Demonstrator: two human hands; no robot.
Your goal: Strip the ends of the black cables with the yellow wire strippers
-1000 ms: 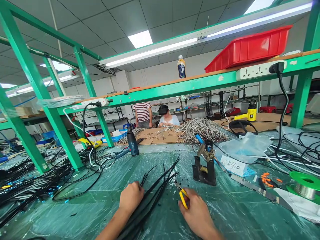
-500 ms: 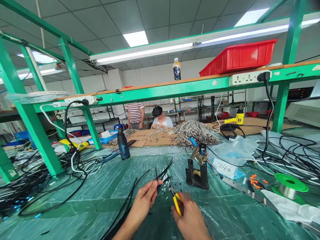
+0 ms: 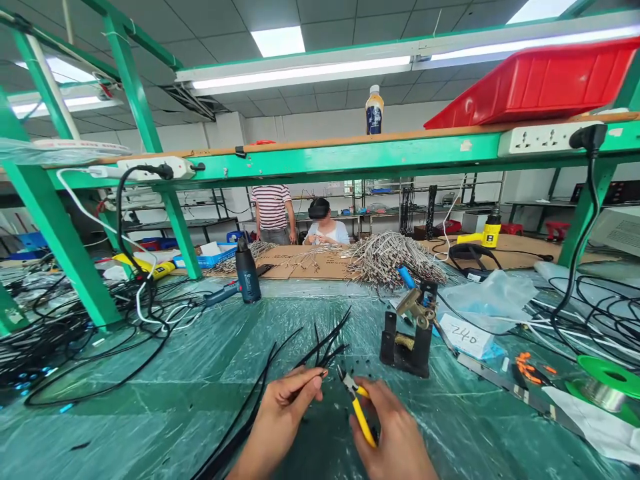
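Observation:
Thumb and fingers of my left hand (image 3: 290, 407) pinch a black cable end near the lower middle, where a small copper-coloured tip shows. More black cables (image 3: 240, 433) run beneath and beside that hand, with their ends fanned out beyond it. My right hand (image 3: 393, 427) is wrapped round yellow-handled cutting pliers (image 3: 363, 417). The plier jaws are parted and point up and left, a short gap right of the pinched cable end. Small black bits lie on the green mat around the pliers.
A soldering iron stand (image 3: 405, 343) is behind my right hand. A dark heat gun (image 3: 247, 272) stands back left. Farther back are a wire pile (image 3: 395, 260) and two people. At right lie a solder spool (image 3: 603, 387) and a white box (image 3: 465, 335). A green shelf (image 3: 320, 159) crosses above.
The pliers have moved away from the cables, and their jaws now show parted and free. The cable end in my left hand now points toward the pliers. The camera view has shifted.

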